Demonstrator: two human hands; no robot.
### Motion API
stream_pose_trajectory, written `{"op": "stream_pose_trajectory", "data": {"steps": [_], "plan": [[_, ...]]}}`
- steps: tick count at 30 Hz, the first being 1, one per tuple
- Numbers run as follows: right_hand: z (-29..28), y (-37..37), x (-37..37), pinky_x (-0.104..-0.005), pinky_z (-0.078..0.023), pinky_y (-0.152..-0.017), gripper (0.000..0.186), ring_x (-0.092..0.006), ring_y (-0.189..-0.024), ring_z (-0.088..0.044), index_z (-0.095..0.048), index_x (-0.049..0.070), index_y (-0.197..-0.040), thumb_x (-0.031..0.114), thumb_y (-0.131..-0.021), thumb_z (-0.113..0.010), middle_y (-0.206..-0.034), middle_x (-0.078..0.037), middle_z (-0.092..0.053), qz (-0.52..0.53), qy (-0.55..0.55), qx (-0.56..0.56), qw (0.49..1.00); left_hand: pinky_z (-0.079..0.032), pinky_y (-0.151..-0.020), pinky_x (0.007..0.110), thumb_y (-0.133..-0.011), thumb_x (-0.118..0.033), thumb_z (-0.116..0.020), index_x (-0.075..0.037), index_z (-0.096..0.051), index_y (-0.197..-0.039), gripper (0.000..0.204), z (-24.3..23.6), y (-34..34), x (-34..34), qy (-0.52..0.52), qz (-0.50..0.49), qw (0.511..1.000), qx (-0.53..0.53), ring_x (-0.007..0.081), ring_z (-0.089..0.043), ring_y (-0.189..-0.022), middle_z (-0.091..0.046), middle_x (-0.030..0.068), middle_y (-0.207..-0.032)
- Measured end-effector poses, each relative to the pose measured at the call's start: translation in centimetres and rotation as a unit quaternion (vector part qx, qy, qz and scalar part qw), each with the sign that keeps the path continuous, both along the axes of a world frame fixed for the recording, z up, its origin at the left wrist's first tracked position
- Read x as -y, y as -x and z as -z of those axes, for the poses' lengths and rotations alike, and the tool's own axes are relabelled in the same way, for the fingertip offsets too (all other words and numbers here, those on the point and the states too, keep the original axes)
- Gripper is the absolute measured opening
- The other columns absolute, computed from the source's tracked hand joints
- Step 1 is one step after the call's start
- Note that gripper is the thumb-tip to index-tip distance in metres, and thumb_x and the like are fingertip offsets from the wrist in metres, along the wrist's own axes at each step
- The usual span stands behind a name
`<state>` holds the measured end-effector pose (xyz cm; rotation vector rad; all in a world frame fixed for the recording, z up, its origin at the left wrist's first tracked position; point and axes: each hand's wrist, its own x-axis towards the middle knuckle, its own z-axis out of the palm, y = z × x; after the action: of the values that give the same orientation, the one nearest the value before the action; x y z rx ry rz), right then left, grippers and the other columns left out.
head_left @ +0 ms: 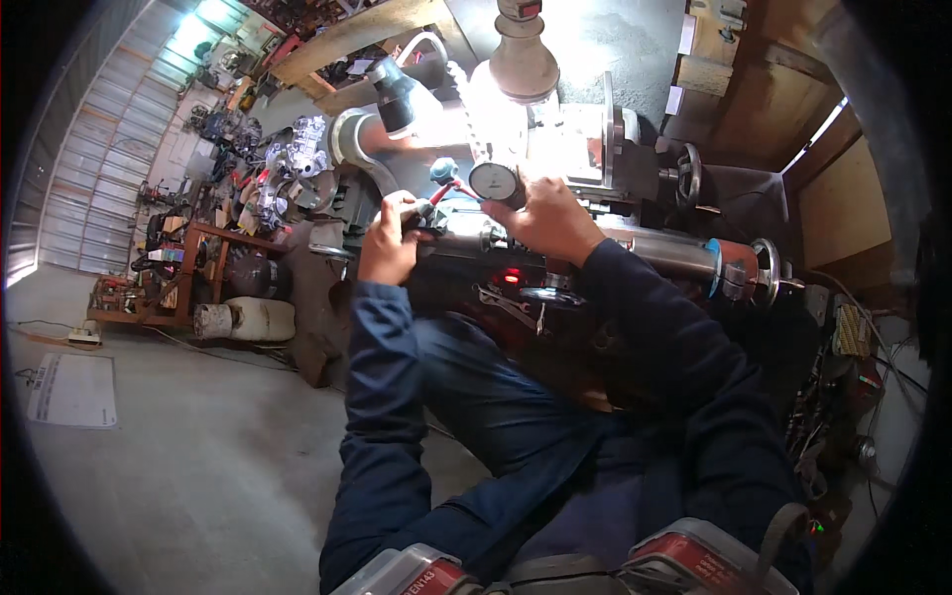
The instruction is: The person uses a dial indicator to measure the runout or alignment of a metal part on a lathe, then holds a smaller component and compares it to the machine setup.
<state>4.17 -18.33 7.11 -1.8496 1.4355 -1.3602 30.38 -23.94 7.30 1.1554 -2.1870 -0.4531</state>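
- One round dial gauge point(493, 181) is held above the middle of the machine point(570, 159), back from its front edge; its face is too washed out to read.
- The right hand point(552, 220) is closed around the gauge's right side, thumb beneath.
- The left hand point(390, 238) grips the dark lower end of one red arm point(440, 193), its upper part reaching the gauge; one blue knob point(443, 171) tops the arm.
- One black lamp point(395, 97) hangs near the machine's back left corner.
- Two handwheels stand at the machine's right end: a rear handwheel point(688, 177) and a front handwheel point(766, 273).
- Wrenches point(506, 300), at least two, lie by the front edge, near the middle.
- One wooden box point(372, 55) behind the back left corner has small parts inside, too jumbled to count.
- One pale canister point(263, 319) lies on the floor point(213, 436), well left of the machine; its contents are hidden.
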Motion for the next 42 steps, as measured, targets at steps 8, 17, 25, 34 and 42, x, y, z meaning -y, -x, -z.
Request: {"op": "stream_pose_trajectory", "data": {"steps": [8, 17, 25, 34, 42], "plan": [[-0.1, 1.0, 0.6, -0.0403, -0.051, -0.071, 0.042, -0.0315, -0.079, -0.068, -0.062, -0.004, -0.103, 0.034, -0.086, -0.068, -0.082, -0.021, -0.069, -0.037, -0.104, 0.000, 0.994, -0.049, -0.091, 0.034, -0.068, 0.012, -0.070, -0.004, -0.050, -0.116, 0.055, -3.1, 0.7, 1.4, -0.123, 0.059, 0.987, 0.086, 0.0255, -0.063, -0.108, -0.065, 0.0137, -0.107], [-0.3, -0.3, -0.7, -0.0346, -0.052, -0.073, 0.052, -0.0232, -0.082, -0.069, -0.050, -0.010, -0.123, 0.023, -0.088, -0.069, -0.092, -0.020, -0.069, 0.022, -0.055, 0.036, 0.998, -0.051, -0.087, 0.037, -0.067, -0.002, -0.079, -0.005, -0.052, -0.120, 0.060, -4.1, 1.3, 1.3, -0.014, 0.066, 0.973, 0.221, 0.0252, -0.066, -0.101, -0.068, 0.0165, -0.099], [1.0, 0.0, 0.1, -0.0322, -0.053, -0.073, 0.056, -0.0225, -0.086, -0.070, -0.039, -0.011, -0.133, 0.021, -0.093, -0.063, -0.100, -0.021, -0.067, -0.028, -0.056, 0.039, 0.997, -0.050, -0.077, 0.043, -0.093, -0.041, -0.054, -0.003, -0.060, -0.112, 0.042, -5.7, 5.2, 3.6, 0.079, 0.145, 0.981, 0.101, 0.0374, -0.064, -0.090, -0.065, 0.0226, -0.095], [-0.2, -0.3, -0.7, -0.0330, -0.053, -0.074, 0.061, -0.0219, -0.084, -0.068, -0.038, -0.012, -0.133, 0.026, -0.093, -0.065, -0.102, -0.021, -0.066, -0.030, -0.086, 0.013, 0.996, -0.052, -0.064, 0.039, -0.082, -0.027, -0.060, -0.008, -0.069, -0.080, 0.021, -2.1, 7.8, 6.1, 0.233, 0.102, 0.937, 0.239, 0.0287, -0.065, -0.067, -0.067, 0.0115, -0.074], [-0.6, -0.4, -0.5, -0.0286, -0.056, -0.071, 0.057, -0.0187, -0.085, -0.070, -0.031, -0.010, -0.136, 0.017, -0.095, -0.060, -0.103, -0.017, -0.067, -0.089, -0.140, 0.076, 0.983, -0.051, -0.086, 0.043, -0.087, -0.039, -0.056, -0.010, -0.067, -0.110, 0.039, -6.0, 6.7, 5.3, 0.068, 0.126, 0.974, 0.175, 0.0357, -0.063, -0.099, -0.065, 0.0181, -0.110]]}}
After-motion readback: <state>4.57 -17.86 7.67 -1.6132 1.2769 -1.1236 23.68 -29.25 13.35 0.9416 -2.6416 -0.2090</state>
